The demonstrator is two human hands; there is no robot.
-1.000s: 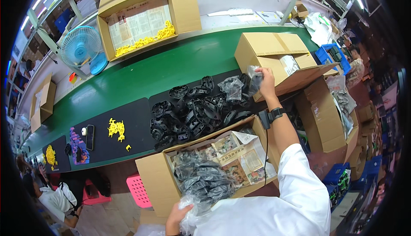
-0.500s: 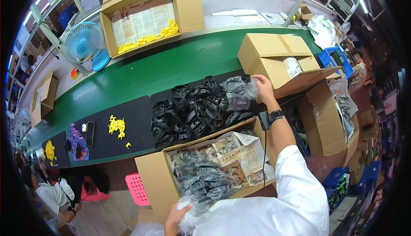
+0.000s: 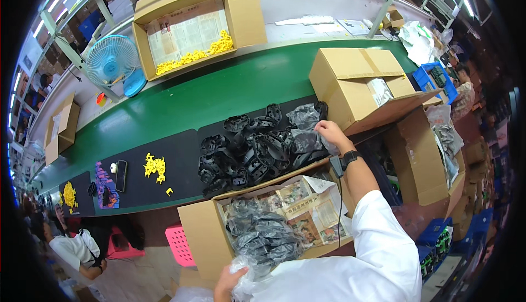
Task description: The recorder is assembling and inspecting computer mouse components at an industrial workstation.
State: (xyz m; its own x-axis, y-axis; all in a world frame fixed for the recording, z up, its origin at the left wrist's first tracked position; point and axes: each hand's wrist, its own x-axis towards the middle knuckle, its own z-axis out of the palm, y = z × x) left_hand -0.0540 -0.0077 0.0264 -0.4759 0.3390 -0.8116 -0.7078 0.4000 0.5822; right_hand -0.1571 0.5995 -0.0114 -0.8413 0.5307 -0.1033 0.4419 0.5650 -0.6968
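Observation:
My right hand [image 3: 332, 132] is closed at the right end of the parts pile, its fingers pinching a clear plastic bag [image 3: 330, 147] that hangs below them. Close by lie bagged dark parts [image 3: 304, 117]. Left of them, black molded plastic parts [image 3: 263, 151] are heaped on a black mat. My left hand [image 3: 230, 280], low in the view, grips a bunch of crumpled clear plastic bags [image 3: 245, 277] against my white shirt. Between my arms an open carton [image 3: 204, 241] lined with newspaper [image 3: 312, 209] holds several bagged black parts [image 3: 260, 231].
A closed-flap carton [image 3: 356, 63] stands right of the pile. Yellow pieces [image 3: 155, 167] and a phone [image 3: 121, 176] lie on the mat. Behind, a carton of yellow pieces [image 3: 241, 11] and a blue fan [image 3: 111, 63] line the green bench [image 3: 219, 85]. A pink stool [image 3: 179, 245] sits below.
My right hand has come down and slightly toward me with the clear bag, which now hangs lower. My left hand keeps hold of its bunch. The whole view has shifted a little.

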